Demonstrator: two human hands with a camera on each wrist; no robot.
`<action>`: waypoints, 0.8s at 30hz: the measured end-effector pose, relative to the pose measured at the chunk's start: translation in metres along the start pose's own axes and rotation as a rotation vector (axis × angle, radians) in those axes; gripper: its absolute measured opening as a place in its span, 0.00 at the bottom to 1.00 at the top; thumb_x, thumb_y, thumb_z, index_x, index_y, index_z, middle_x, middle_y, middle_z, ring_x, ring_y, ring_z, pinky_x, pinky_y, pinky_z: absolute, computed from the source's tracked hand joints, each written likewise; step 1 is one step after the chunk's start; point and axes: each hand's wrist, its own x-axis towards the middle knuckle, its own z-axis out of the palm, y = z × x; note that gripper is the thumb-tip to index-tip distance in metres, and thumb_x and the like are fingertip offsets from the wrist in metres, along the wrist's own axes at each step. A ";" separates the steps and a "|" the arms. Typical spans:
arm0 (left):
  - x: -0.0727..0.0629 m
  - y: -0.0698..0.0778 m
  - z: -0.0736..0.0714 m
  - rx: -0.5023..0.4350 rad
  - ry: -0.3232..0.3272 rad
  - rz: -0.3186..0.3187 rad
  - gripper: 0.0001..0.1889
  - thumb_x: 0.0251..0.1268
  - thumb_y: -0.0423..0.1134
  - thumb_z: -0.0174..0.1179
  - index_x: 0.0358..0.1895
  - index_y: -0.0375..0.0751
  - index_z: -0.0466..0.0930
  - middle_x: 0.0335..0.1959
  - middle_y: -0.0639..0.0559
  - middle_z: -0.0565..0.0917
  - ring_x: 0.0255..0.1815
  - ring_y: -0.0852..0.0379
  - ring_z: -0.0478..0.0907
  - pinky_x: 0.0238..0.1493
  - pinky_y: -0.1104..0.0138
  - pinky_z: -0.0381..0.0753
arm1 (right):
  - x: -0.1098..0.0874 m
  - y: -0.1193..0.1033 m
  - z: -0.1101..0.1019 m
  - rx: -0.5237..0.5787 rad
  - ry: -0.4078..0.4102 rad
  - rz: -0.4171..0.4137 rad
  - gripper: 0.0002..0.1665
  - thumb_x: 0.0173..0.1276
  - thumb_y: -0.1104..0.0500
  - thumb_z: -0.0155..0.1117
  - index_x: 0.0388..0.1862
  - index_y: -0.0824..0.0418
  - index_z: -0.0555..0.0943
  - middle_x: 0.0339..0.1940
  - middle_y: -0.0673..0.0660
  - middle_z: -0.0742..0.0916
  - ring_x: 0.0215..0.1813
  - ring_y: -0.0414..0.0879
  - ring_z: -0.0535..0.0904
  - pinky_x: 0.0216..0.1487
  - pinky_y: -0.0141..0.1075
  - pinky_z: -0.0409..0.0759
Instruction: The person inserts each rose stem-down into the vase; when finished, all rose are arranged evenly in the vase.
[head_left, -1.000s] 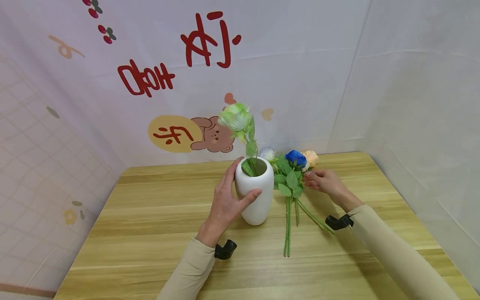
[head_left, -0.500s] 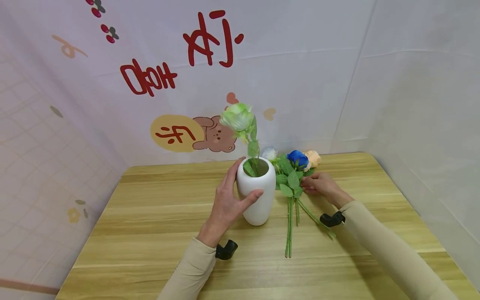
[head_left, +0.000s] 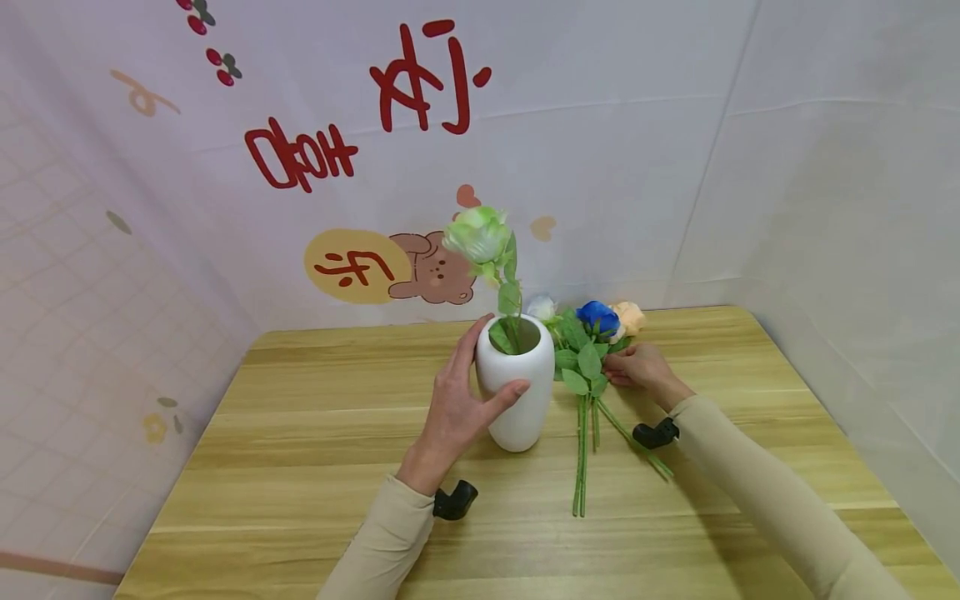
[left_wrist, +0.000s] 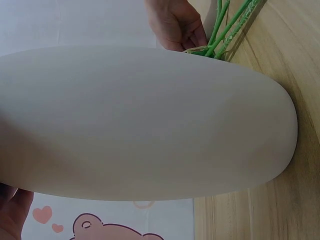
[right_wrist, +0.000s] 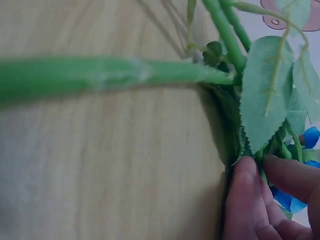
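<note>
My left hand grips the side of a white vase, thumb across its front and fingers round the far side. A pale green rose stands in the vase, leaning left. Right of it lie artificial roses: a blue rose, a peach rose and a whitish rose. My right hand is beside their leaves. In the right wrist view, its thumb and fingers pinch a thin green stem below a leaf. Which rose that stem belongs to is hidden.
The wooden table reaches back to a white printed cloth hanging behind. Long rose stems point toward the table's front, and one slants right under my right wrist. Black wrist cameras sit on both sleeves.
My right hand has moved slightly left and in among the leaves, and its fingers have closed on a stem. The left hand still holds the vase. The view has shifted slightly.
</note>
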 end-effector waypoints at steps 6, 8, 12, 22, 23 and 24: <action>0.001 0.001 0.001 0.010 -0.002 -0.018 0.50 0.60 0.77 0.59 0.80 0.52 0.61 0.71 0.50 0.75 0.67 0.51 0.77 0.62 0.47 0.79 | -0.006 -0.005 -0.012 0.101 -0.042 -0.015 0.23 0.79 0.66 0.59 0.62 0.84 0.74 0.33 0.51 0.89 0.35 0.36 0.87 0.41 0.29 0.85; 0.001 0.001 0.000 0.014 0.000 -0.018 0.50 0.60 0.77 0.59 0.80 0.51 0.61 0.71 0.50 0.75 0.67 0.51 0.77 0.62 0.47 0.79 | -0.009 -0.008 -0.018 0.126 -0.038 -0.010 0.23 0.80 0.65 0.58 0.63 0.83 0.72 0.34 0.51 0.88 0.36 0.36 0.87 0.43 0.28 0.85; 0.001 0.001 0.000 0.014 0.006 -0.010 0.50 0.61 0.76 0.60 0.80 0.50 0.62 0.71 0.50 0.75 0.67 0.50 0.77 0.62 0.46 0.79 | -0.018 -0.020 -0.026 0.131 -0.022 -0.016 0.25 0.80 0.64 0.58 0.66 0.83 0.69 0.37 0.50 0.87 0.38 0.37 0.86 0.48 0.30 0.85; 0.001 0.002 0.000 0.003 0.007 -0.005 0.51 0.61 0.76 0.59 0.80 0.47 0.62 0.70 0.49 0.75 0.66 0.51 0.77 0.62 0.47 0.79 | -0.045 -0.050 -0.042 0.204 0.025 -0.108 0.20 0.78 0.63 0.62 0.61 0.75 0.73 0.40 0.48 0.87 0.45 0.38 0.87 0.53 0.31 0.83; 0.001 0.002 0.001 0.001 0.008 -0.002 0.51 0.61 0.76 0.59 0.79 0.46 0.62 0.70 0.49 0.76 0.66 0.51 0.77 0.62 0.47 0.79 | -0.048 -0.053 -0.043 0.217 0.026 -0.122 0.18 0.78 0.63 0.63 0.59 0.73 0.74 0.40 0.48 0.88 0.45 0.38 0.87 0.53 0.31 0.83; 0.001 0.002 0.001 -0.001 0.009 0.001 0.51 0.61 0.76 0.60 0.79 0.46 0.62 0.70 0.49 0.76 0.66 0.51 0.77 0.62 0.47 0.79 | -0.051 -0.056 -0.044 0.239 0.030 -0.134 0.16 0.78 0.64 0.63 0.57 0.72 0.75 0.40 0.48 0.88 0.44 0.38 0.87 0.52 0.31 0.84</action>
